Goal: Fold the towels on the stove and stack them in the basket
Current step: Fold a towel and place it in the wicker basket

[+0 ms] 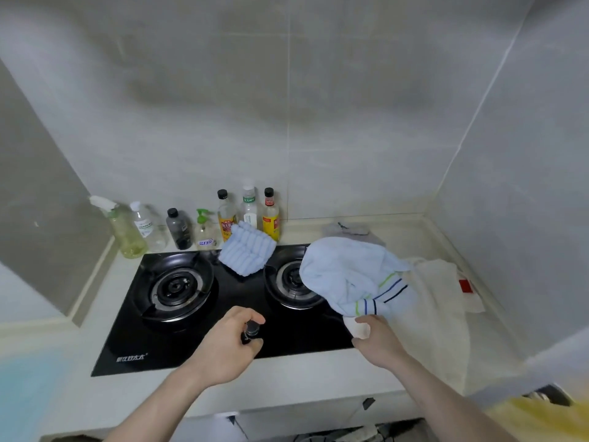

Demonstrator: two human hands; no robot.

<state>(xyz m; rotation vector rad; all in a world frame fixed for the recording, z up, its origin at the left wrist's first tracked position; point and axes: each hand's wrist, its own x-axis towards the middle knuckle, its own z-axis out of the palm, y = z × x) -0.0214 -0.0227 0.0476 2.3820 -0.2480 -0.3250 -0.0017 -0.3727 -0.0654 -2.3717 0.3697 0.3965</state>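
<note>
the left hand [228, 341] is curled round a small dark knob [251, 331] at the stove [197, 342] front; the right hand [374, 341] pinches a cream towel's [439, 314] corner at the stove's right edge. a blue striped towel [353, 275] lies crumpled over the right burner, a ribbed blue towel [247, 252] by the bottles [248, 212]. no basket shows, so nothing looks stacked yet. the table [302, 374] front offers room.

White Chinese characters ran along the front left corner of the black stove [223, 314], too blurred for me to read. The bottles at the wall carried labels: a red and yellow one on the oil bottle [227, 218], a green band on the clear bottle [249, 204], blue characters on the pump bottle [205, 231]. None was legible.
</note>
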